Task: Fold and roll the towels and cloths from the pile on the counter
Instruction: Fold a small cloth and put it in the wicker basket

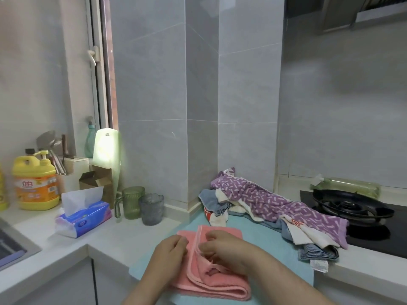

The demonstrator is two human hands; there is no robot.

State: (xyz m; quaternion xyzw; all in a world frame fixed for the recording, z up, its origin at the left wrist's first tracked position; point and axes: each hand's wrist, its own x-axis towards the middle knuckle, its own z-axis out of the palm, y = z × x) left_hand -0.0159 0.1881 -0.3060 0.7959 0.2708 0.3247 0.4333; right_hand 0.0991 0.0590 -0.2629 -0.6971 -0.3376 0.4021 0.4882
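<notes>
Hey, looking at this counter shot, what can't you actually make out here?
All in the head view:
How many cloths the pile holds: the purple towel lies over the ones beneath.
Whether the left hand pinches the pink towel or only rests on it: its own knuckles hide the fingertips.
The sink: cut off by the left edge.
The detergent bottle label: too blurred to read.

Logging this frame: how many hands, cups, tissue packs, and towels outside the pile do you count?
Hands: 2, the left hand and the right hand, both on the pink towel
Cups: 2, a green cup and a grey cup
Tissue pack: 1
Towels outside the pile: 2, the pink towel and the light blue towel under it
Total: 7
</notes>
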